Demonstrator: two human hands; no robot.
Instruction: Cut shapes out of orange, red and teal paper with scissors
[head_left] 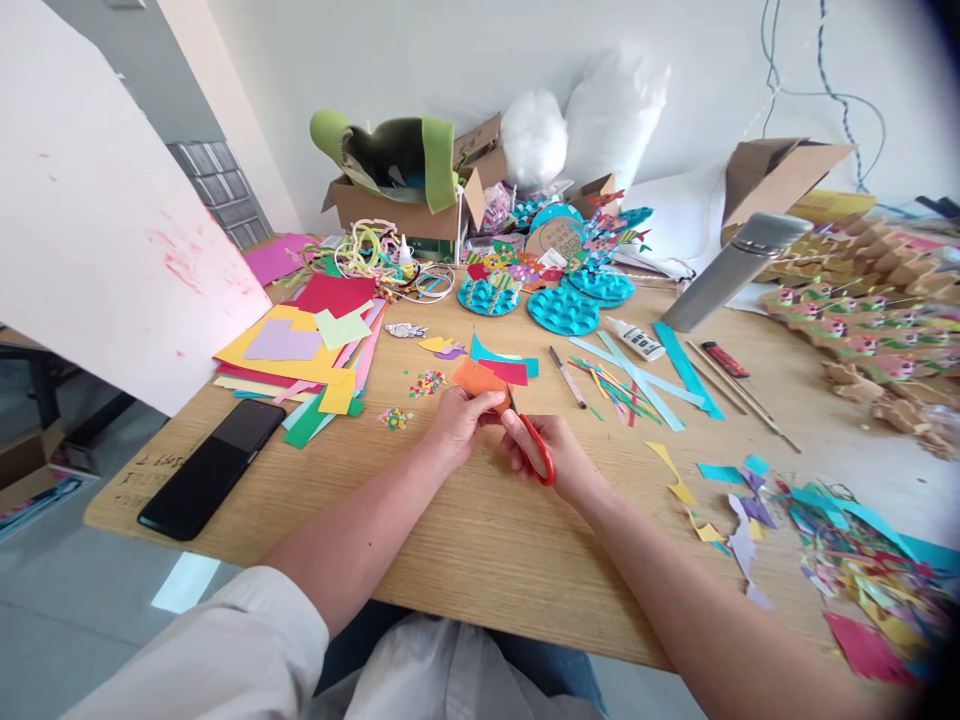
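Note:
Between thumb and fingers, my left hand (459,425) pinches a piece of orange paper (478,380) over the middle of the table. My right hand (551,455) is wrapped round red-handled scissors (541,452), whose blades meet the right edge of the orange paper. How far the blades are apart is too small to tell. Just beyond the hands lie a dark red paper strip (504,371) and a blue curved paper piece (491,350). Small heaps of coloured paper bits (427,383) sit left of the orange paper. A pen (568,377) rests to the right.
Stacked coloured paper (281,345) and a black phone (214,468) occupy the left side. Paper scraps (862,560) cover the right front. Behind are blue round craft pieces (564,310), a glue bottle (635,338), a grey flask (731,270) and a cardboard box (397,210).

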